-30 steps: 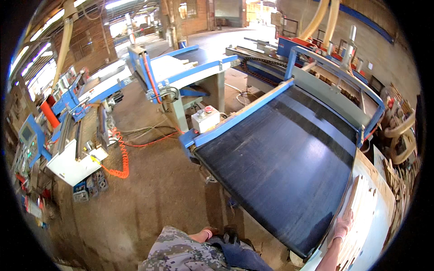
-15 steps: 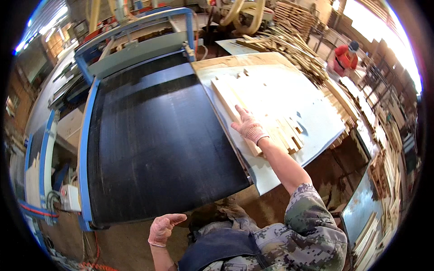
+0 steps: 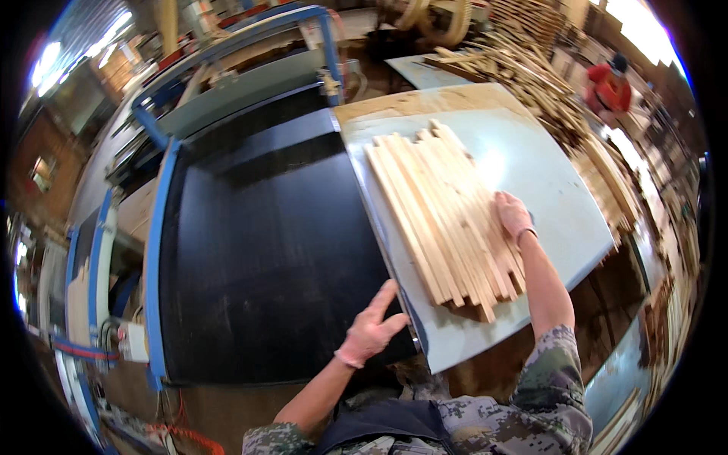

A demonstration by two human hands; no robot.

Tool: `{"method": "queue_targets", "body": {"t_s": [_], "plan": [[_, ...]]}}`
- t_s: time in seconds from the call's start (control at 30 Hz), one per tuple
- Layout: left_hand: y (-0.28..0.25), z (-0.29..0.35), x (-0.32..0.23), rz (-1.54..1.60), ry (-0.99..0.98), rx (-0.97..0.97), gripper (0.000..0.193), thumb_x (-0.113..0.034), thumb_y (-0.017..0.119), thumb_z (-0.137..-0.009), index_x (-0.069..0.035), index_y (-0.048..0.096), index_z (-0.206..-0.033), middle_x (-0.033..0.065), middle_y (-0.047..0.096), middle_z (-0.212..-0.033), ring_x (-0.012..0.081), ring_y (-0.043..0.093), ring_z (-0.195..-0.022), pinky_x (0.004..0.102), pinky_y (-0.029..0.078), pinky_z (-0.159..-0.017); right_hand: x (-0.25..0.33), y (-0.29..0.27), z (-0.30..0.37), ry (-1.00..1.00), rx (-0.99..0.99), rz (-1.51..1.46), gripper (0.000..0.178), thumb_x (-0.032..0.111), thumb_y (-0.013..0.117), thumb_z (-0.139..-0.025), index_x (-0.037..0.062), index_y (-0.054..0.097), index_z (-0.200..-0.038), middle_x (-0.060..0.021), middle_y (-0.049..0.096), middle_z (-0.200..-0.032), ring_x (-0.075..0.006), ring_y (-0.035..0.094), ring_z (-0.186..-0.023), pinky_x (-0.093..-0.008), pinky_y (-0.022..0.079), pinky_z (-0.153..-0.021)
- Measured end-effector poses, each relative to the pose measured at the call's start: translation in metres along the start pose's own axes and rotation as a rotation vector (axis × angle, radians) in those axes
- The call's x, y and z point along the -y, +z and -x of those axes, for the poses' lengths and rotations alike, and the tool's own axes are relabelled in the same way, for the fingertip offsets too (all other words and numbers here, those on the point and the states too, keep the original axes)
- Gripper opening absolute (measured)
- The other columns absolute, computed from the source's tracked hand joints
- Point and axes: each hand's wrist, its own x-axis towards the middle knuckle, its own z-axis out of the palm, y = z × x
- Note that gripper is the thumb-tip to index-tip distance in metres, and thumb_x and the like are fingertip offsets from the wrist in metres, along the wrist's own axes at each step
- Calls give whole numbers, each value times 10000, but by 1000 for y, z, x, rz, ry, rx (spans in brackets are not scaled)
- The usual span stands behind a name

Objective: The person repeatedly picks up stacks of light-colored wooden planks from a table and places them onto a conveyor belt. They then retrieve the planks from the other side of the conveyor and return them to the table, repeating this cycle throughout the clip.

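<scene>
Wooden strips [image 3: 436, 220] lie side by side, ends uneven, on a pale-blue tabletop [image 3: 565, 227] beside the black conveyor belt [image 3: 258, 243]. The right hand [image 3: 516, 214] rests with fingers bent at the strips' right edge; whether it grips, I cannot tell. The left hand [image 3: 371, 327], thumb and forefinger spread, is at the belt's near right corner.

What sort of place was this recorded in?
Probably a woodworking shop: wooden strips lie on a pale panel beside a wide black belt with a blue frame, and a heap of loose wood lies beyond.
</scene>
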Motion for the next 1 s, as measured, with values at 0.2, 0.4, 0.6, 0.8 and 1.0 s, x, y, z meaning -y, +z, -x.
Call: {"method": "queue_targets", "body": {"t_s": [0.2,0.4,0.6,0.8,1.0], "plan": [[47,-42,27,21,110,-263,778,-292,751,-1005,13,420,-1640,262,450,-1673,358,428,-1571,401,338,-1289,30,11,-8,-26,93,122,698,619,468,-1051,-7,761,-1145,-294,727,-1225,-452,654,-1229,-497,495,-1061],[32,-22,36,-396,118,-483,889,-402,808,-892,14,465,-1599,413,381,-1636,503,412,-1536,479,381,-1256,73,46,63,-151,108,30,609,569,616,-1019,-29,707,-957,-303,724,-1007,-478,677,-1000,-510,521,-923],[-79,69,55,-504,35,-654,863,-370,846,-862,11,522,-1565,388,436,-1614,490,469,-1502,496,405,-1239,151,114,144,-349,327,-24,552,487,753,-931,-59,694,-993,-273,743,-967,-410,720,-982,-487,552,-912],[-202,198,56,-1054,-136,-856,754,-473,842,-785,-45,674,-1383,229,650,-1392,404,600,-1293,563,406,-1137,276,200,271,-499,624,-384,499,376,810,-852,-40,747,-1121,-159,818,-978,-270,789,-933,-392,593,-892],[-203,363,72,-589,-314,-1539,593,-187,763,-937,17,616,-1475,257,599,-1530,419,558,-1419,476,404,-1221,405,292,371,-633,740,-211,577,433,760,-820,-57,776,-1125,-249,804,-1061,-390,781,-1036,-438,594,-926]]}}
